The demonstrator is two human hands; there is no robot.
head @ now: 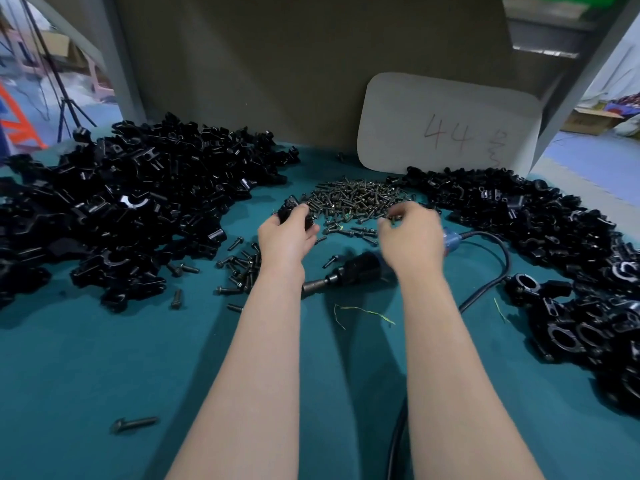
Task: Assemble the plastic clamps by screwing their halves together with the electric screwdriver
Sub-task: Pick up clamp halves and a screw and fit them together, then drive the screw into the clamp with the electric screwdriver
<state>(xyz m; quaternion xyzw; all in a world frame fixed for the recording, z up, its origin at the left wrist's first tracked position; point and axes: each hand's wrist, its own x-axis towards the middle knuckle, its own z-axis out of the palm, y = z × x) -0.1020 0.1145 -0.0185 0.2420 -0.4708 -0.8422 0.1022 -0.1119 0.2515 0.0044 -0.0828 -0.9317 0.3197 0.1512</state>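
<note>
Left hand [287, 233] grips black clamp piece [290, 210], fingers curled round it. Right hand [410, 233] curled at screw pile [349, 197] edge; blurred, can't tell grip. Electric screwdriver [353, 270] lies under right wrist.

Handwritten "44" on pale card [450, 123], faint mark beside it unreadable

My counter [104, 358] wears matt teal cloth. At ten o'clock the clamp halves [121, 202] are smooth, glossy black plastic, like the clamp half [292, 209] my left hand [287, 237] grips. The screws [349, 199] at twelve are dark, dull metal. The screwdriver [356, 268] has a black plastic body and a grey metal nose. The card [450, 123] at one looks matt.
</note>
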